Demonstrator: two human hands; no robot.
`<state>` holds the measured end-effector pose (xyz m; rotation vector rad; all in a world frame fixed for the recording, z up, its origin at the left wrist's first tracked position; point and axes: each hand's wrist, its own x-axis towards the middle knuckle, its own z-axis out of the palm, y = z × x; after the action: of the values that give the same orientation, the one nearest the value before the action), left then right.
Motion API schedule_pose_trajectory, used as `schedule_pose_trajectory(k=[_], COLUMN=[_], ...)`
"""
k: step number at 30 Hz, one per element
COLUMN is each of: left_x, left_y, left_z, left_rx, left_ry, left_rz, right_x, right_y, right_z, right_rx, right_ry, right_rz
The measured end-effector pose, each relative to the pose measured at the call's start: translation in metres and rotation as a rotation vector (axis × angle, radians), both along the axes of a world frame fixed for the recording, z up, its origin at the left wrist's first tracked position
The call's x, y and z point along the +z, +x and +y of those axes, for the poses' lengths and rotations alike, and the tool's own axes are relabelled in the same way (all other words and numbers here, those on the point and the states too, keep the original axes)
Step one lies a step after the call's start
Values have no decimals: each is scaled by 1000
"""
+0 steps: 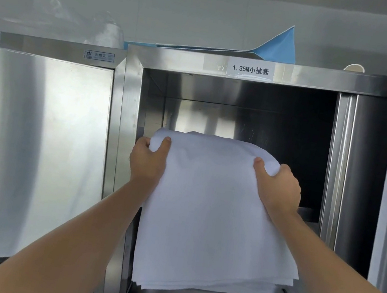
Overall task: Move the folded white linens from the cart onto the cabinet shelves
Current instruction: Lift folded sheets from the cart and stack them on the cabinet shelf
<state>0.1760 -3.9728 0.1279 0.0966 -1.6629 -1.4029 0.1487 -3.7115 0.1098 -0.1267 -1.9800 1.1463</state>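
A folded white linen (212, 212) is held up in front of the open steel cabinet (131, 116). My left hand (148, 162) grips its upper left corner, thumb on top. My right hand (278, 187) grips the upper right corner the same way. The linen's top edge reaches into the upper compartment, and its layered lower edge hangs down over the front of the shelf (307, 219), hiding most of it. The upper compartment behind the linen is dark and looks bare. The cart is out of view.
A label strip (250, 69) sits on the cabinet's top rail. The cabinet's sliding door (358, 172) is pushed to the right. A closed steel cabinet door (29, 150) stands at the left. Blue sheet material (276, 48) and a paper cup (354, 68) lie on top.
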Motion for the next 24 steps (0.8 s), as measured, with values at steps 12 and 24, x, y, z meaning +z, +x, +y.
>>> schedule_pose_trajectory(k=[12, 24], left_x=[-19, -35], left_y=[29, 74], left_z=[3, 2], left_rx=[23, -96], left_ry=[4, 159], left_rz=[-47, -266], right_x=[-19, -39], right_y=[23, 64], right_z=[9, 16], right_rx=[131, 328], right_ry=[-63, -260], right_rz=[11, 5])
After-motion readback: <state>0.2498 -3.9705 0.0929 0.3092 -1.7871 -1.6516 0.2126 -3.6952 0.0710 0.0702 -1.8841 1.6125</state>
